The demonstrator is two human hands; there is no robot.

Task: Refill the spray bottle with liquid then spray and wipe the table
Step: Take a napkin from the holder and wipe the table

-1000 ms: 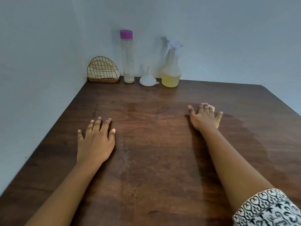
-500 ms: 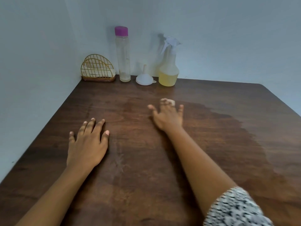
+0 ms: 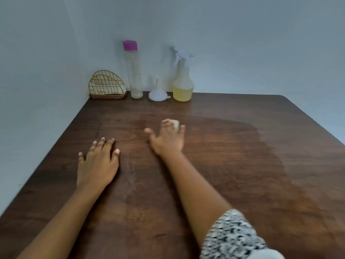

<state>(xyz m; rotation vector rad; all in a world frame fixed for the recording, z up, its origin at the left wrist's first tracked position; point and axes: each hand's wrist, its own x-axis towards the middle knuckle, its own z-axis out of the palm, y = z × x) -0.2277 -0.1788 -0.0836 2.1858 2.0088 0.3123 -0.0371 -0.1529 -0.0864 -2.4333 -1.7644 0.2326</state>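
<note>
Two hands on surface (image 3: 242, 184), we judge wiping step under way. Left hand (image 3: 97, 165) lower left of centre, flat, splayed, grasping nothing. Right hand (image 3: 167, 139) mid-frame presses small white cloth (image 3: 175, 124) under fingers. Spray bottle (image 3: 182, 86) upper centre, already part-filled. Next: we sweep cloth over unwiped surface.

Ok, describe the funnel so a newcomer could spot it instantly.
Look along the back edge of the table, where four things line the wall. The funnel sits between the pink-capped bottle and the spray bottle: small, white, upside down, spout up, the lowest item.
</note>
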